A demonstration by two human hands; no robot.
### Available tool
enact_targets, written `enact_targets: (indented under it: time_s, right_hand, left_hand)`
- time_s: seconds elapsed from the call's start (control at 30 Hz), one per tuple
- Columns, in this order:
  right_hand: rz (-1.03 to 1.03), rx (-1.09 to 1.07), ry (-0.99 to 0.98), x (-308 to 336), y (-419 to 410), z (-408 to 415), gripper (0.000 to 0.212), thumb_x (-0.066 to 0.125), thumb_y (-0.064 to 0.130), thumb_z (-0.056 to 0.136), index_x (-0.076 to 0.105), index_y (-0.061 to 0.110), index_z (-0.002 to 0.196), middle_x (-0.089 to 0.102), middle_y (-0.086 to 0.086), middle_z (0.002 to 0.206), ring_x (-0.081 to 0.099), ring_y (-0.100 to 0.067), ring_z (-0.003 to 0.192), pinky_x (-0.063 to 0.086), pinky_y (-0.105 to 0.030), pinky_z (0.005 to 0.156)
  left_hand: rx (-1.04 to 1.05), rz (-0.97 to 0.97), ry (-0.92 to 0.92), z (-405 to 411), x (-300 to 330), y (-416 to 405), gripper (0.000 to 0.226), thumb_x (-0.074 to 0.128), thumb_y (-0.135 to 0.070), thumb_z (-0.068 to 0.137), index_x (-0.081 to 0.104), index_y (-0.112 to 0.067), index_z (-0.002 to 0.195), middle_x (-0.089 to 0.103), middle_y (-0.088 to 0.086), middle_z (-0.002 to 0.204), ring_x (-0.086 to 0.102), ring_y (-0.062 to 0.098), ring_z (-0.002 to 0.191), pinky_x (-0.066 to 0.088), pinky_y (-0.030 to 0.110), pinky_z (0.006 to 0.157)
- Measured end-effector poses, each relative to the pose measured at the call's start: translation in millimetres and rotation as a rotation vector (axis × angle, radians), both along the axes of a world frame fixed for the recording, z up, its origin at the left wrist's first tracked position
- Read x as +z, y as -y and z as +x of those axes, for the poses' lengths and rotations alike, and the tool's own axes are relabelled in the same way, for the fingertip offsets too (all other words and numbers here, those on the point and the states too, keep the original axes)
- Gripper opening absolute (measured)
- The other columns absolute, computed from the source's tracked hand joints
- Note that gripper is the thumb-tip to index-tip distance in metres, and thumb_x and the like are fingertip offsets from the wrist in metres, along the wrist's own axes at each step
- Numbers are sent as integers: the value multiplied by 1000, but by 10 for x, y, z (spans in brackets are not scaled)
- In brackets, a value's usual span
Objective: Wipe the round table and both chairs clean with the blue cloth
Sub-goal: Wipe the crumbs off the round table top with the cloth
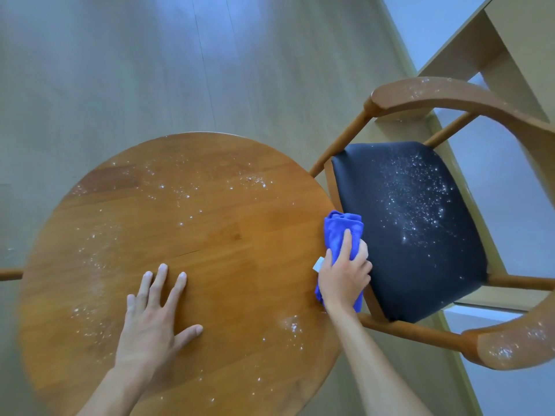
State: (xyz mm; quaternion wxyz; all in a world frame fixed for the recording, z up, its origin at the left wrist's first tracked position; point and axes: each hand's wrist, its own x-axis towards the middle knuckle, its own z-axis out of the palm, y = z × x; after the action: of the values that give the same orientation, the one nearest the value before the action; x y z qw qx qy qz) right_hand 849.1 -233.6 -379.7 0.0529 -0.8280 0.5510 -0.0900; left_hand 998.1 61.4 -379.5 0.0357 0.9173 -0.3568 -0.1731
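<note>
Right hand [342, 280] gripping blue cloth [342, 232] at round table [210, 235] right edge | left hand [156, 307] resting flat | white specks remaining on table and chair seat [414, 229]

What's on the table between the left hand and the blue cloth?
In the head view, bare wood: the table between the left hand and the blue cloth shows no white specks. The specks lie farther off, near the rim.
</note>
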Motion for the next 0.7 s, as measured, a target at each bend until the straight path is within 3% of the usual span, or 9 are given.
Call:
enact_targets:
  time_s: [0.07, 0.13, 0.33, 0.47, 0.53, 0.63, 0.7]
  right_hand:
    - [10, -100, 24, -5, -163, 198, 69, 81, 15, 73, 48, 14, 134, 51, -24, 131, 55, -41, 83, 48, -48, 65]
    - [-2, -21, 43, 26, -475, 459, 66, 79, 16, 73, 53, 13, 134, 50, -24, 133, 55, -39, 84, 48, -46, 69]
    - [95, 585, 57, 94, -1279, 720, 66, 60, 28, 71, 52, 24, 136, 50, -15, 140, 53, -30, 92, 45, -37, 72]
    - [5, 1011, 77, 11, -636, 395, 65, 61, 18, 71, 52, 25, 135, 50, -12, 141, 54, -30, 96, 44, -36, 72]
    - [-56, 870, 51, -18, -172, 200, 64, 63, 14, 73, 51, 22, 136, 49, -16, 140, 56, -33, 99, 48, -39, 76]
    - [-75, 268, 32, -28, 185, 149, 53, 61, 21, 82, 54, 15, 134, 51, -20, 135, 56, -39, 87, 50, -45, 71]
    - [-43, -22, 55, -61, 100, 365, 59, 75, 15, 77, 54, 13, 132, 52, -22, 132, 55, -41, 82, 47, -46, 67]
  left_hand:
    - [-5, 12, 9, -6, -3, 6, 107, 79, -63, 51, 45, -17, 141, 27, 15, 151, 21, 36, 137, 45, 63, 90]
    - [-4, 16, 18, 3, 1, 6, 108, 80, -64, 49, 46, -16, 140, 28, 15, 151, 22, 36, 137, 46, 63, 89]
    - [0, 13, 6, 17, -5, 17, 111, 85, -61, 42, 50, -15, 136, 30, 14, 149, 25, 36, 134, 48, 63, 84]
    - [7, 22, -18, 18, -3, 4, 111, 83, -62, 46, 46, -17, 140, 27, 12, 152, 21, 34, 138, 46, 62, 90]
    - [16, 27, -33, 13, 2, -2, 109, 80, -64, 51, 41, -19, 143, 23, 10, 154, 17, 32, 140, 42, 62, 95]
    - [20, 15, -37, -4, 5, -2, 110, 79, -64, 53, 38, -20, 145, 21, 10, 155, 15, 33, 141, 40, 61, 97]
    - [23, 1, -42, -8, 6, -1, 110, 80, -62, 52, 38, -19, 144, 21, 11, 155, 15, 33, 141, 40, 61, 97]
